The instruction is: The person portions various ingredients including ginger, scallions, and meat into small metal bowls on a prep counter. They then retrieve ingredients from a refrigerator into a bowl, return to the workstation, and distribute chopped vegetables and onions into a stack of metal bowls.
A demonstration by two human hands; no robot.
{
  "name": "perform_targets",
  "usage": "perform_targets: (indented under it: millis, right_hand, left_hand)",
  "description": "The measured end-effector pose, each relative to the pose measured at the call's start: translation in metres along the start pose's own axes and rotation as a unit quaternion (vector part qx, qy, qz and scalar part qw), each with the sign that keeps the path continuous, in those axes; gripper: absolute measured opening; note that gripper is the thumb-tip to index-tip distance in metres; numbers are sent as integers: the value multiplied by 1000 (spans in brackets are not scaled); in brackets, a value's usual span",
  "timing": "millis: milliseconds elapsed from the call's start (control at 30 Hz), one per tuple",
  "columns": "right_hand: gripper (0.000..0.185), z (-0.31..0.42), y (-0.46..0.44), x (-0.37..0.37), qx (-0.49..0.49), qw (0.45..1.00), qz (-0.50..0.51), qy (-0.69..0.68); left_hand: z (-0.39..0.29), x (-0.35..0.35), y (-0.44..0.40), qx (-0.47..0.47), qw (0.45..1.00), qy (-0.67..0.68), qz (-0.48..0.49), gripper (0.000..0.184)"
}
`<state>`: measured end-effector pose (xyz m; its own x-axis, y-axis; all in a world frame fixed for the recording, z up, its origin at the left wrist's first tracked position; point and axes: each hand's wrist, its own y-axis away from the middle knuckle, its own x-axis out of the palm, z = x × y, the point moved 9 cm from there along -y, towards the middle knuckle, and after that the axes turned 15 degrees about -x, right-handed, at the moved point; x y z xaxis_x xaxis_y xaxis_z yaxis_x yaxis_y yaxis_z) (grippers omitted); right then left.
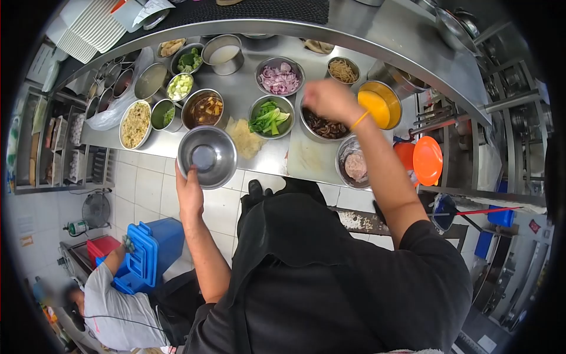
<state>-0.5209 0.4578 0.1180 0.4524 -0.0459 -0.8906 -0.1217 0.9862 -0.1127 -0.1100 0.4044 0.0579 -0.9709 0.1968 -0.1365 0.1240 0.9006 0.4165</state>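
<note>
My left hand (190,194) grips the rim of a shiny steel bowl (224,162), thumb over the near edge. The bowl is held just off the counter's front edge, and no food shows in it. My right hand (329,99) is closed above a steel pot of dark brown strips (321,127); whatever its fingers may hold is hidden. Left of that pot stands a bowl of green leaves with a lime wedge (271,120). Sliced purple onion (279,78) fills a bowl behind it. Below my right forearm sits a bowl of pale pink minced meat (355,166).
A steel shelf (377,50) overhangs the counter. Yellow liquid (375,108) fills a pot at right, beside an orange container (427,160). Fried rice (135,124) and brown sauce (203,110) stand at left. Another person (121,307) reaches toward a blue bin (159,245) at lower left.
</note>
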Motion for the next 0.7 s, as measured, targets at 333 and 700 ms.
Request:
perform_targets:
  millis: [333,700]
  right_hand:
    - [43,-246,-25,26,174,964,116,161]
    - [27,-268,-30,12,134,975,59,167]
  left_hand:
    - [31,-20,22,-71,996,62,1,56]
    - [25,-2,18,-77,995,60,36,55]
